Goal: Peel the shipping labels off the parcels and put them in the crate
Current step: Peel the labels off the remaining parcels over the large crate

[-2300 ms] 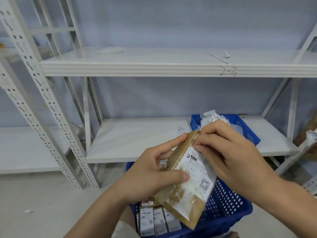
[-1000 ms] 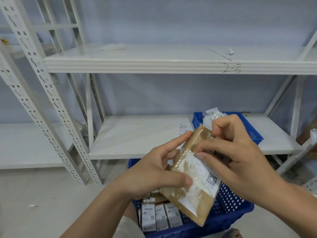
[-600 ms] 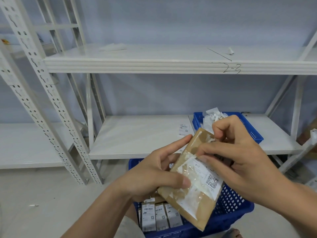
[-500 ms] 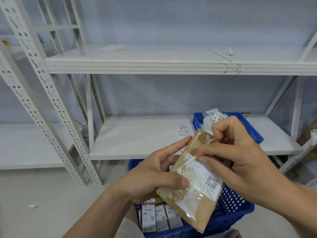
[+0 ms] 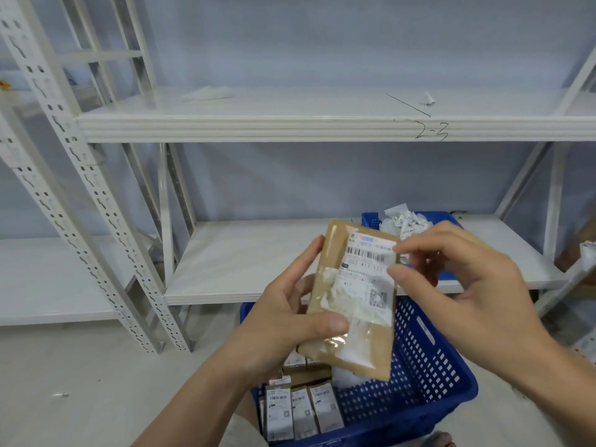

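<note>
Left hand point(image 5: 277, 327) grips parcel point(image 5: 374, 356) (thumb across front); right hand point(image 5: 467, 291) pinches label point(image 5: 364, 264).

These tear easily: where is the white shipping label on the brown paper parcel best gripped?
Pinch the white shipping label at its upper right edge, coming from the right, where the right hand pinches it. That edge lies along the free side of the brown paper parcel; the left hand grips the opposite edge.

Head camera [–] faces shelving point(image 5: 290, 127), tilted down, close; edges perhaps warped
</note>
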